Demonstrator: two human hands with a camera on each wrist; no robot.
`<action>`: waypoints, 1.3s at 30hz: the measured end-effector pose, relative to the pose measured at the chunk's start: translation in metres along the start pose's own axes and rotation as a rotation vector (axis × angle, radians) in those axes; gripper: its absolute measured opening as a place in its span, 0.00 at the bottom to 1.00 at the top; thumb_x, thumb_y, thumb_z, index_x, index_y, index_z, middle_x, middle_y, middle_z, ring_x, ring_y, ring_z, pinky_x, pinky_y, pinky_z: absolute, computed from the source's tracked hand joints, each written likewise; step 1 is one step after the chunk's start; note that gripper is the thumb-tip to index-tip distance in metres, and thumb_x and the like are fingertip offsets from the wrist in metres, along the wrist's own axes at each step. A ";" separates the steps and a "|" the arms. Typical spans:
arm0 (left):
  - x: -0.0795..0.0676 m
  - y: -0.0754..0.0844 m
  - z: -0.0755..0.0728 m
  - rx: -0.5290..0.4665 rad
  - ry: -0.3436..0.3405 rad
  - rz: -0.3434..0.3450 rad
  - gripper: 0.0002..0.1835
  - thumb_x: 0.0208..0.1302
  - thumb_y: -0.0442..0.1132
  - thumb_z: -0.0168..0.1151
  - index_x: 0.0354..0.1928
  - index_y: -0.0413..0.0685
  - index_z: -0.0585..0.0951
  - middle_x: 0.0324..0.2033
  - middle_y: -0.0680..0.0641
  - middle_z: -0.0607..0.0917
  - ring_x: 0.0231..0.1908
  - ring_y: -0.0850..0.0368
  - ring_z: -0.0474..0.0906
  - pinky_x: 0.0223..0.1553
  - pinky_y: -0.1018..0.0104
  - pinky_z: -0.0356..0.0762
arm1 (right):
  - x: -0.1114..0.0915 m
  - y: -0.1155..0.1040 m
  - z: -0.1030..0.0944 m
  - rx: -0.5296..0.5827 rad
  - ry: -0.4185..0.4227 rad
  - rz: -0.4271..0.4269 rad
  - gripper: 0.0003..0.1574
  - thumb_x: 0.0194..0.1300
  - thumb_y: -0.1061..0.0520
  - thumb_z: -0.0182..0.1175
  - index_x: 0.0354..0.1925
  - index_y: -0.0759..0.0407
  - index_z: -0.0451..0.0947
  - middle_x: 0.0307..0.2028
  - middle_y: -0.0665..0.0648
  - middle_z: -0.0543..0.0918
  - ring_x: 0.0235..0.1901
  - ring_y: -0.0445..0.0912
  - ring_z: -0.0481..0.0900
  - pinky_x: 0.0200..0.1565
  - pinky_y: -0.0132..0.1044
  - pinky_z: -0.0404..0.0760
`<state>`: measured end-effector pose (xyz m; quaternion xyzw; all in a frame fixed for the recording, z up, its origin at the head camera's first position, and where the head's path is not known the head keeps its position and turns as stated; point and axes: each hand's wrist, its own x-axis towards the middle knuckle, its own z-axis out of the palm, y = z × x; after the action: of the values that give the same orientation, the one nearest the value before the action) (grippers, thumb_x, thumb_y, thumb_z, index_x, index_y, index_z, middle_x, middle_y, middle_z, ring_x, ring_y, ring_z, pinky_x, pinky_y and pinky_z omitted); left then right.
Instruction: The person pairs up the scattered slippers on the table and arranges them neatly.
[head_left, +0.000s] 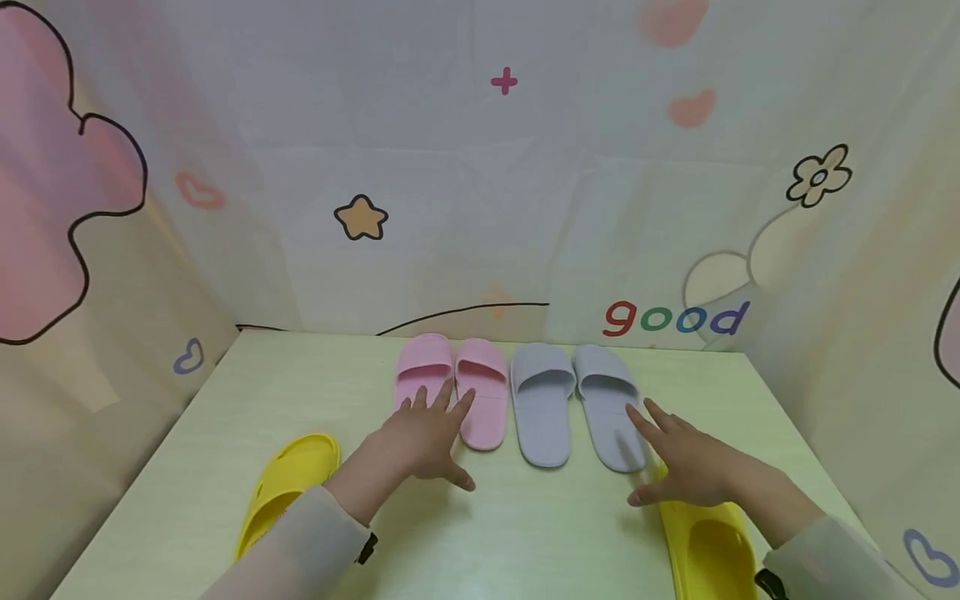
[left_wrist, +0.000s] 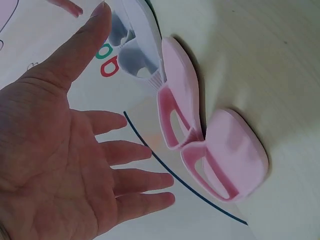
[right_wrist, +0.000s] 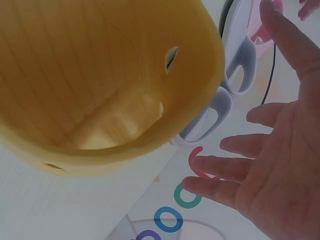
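Note:
A pair of pink slippers (head_left: pixel 483 408) and a pair of grey slippers (head_left: pixel 543 417) stand side by side along the back of the table. My left hand (head_left: pixel 427 437), fingers spread, hovers before the pink pair and covers part of the left one. Its palm shows bare in the left wrist view. Over on the right, my right hand (head_left: pixel 693 458) is spread too, close to the right grey slipper and above the front of a yellow slipper (head_left: pixel 708 550). Another yellow slipper (head_left: pixel 288 483) lies left of my left forearm, which hides part of it. Neither hand holds anything.
The pale table (head_left: pixel 525 533) ends at a printed cloth backdrop (head_left: pixel 450 167), with cloth at both sides as well. The word "good" is printed low on the backdrop, behind the grey slippers.

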<state>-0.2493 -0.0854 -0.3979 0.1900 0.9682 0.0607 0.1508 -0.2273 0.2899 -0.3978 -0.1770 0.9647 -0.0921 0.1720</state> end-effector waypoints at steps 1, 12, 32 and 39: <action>-0.003 -0.002 0.000 -0.001 -0.003 -0.005 0.68 0.47 0.67 0.80 0.84 0.56 0.51 0.83 0.38 0.48 0.78 0.25 0.50 0.77 0.35 0.55 | -0.002 0.001 0.001 0.002 0.004 0.000 0.79 0.52 0.23 0.70 0.83 0.58 0.45 0.80 0.76 0.45 0.74 0.80 0.52 0.68 0.77 0.58; -0.031 -0.033 -0.002 -0.026 -0.001 -0.057 0.63 0.50 0.66 0.77 0.82 0.52 0.56 0.81 0.33 0.52 0.75 0.18 0.52 0.71 0.24 0.55 | -0.020 0.012 0.011 0.050 0.024 0.012 0.77 0.53 0.25 0.71 0.82 0.62 0.47 0.79 0.78 0.46 0.73 0.82 0.52 0.67 0.78 0.59; -0.081 -0.095 0.016 -0.070 0.014 -0.211 0.64 0.48 0.71 0.75 0.82 0.51 0.57 0.79 0.27 0.54 0.70 0.10 0.53 0.55 0.11 0.59 | -0.042 0.026 0.020 0.068 0.012 0.098 0.76 0.53 0.26 0.72 0.80 0.67 0.50 0.76 0.83 0.51 0.69 0.86 0.55 0.63 0.79 0.62; -0.089 -0.116 0.026 -0.103 -0.053 -0.288 0.67 0.46 0.74 0.74 0.82 0.50 0.56 0.79 0.25 0.52 0.69 0.08 0.50 0.51 0.09 0.60 | -0.041 0.031 0.027 0.129 -0.082 0.143 0.73 0.54 0.28 0.72 0.81 0.65 0.51 0.75 0.82 0.55 0.69 0.81 0.63 0.63 0.77 0.65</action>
<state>-0.2032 -0.2246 -0.4186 0.0427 0.9768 0.0832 0.1929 -0.1910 0.3306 -0.4174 -0.0999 0.9591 -0.1340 0.2283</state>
